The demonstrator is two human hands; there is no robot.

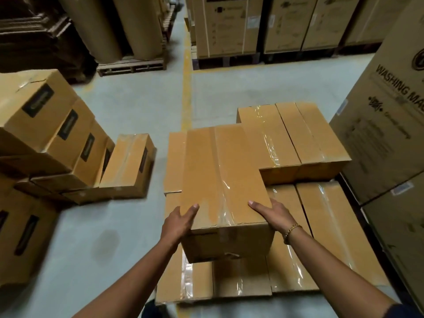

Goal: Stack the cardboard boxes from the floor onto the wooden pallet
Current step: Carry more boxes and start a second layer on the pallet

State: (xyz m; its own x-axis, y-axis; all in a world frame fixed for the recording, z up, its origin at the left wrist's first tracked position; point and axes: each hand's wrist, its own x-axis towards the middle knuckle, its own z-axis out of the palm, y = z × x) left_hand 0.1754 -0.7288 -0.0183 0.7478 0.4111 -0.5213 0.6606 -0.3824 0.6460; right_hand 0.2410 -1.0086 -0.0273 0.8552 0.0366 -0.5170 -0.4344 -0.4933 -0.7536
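A taped brown cardboard box (220, 177) sits between my hands, above a lower layer of boxes (332, 230) that hides the pallet. My left hand (177, 222) presses its near left side, thumb on the top edge. My right hand (274, 214) holds the near right corner, thumb lying on top. Behind it on the right, a second layer of boxes (296, 136) lies side by side. More boxes (128, 166) with black labels stand on the floor to the left, several of them stacked and leaning.
A tall washing machine carton (387, 125) stands close on the right of the stack. Grey floor (128, 106) with a yellow line lies ahead. Big paper rolls (128, 26) on a pallet and tall cartons (229, 26) stand at the back.
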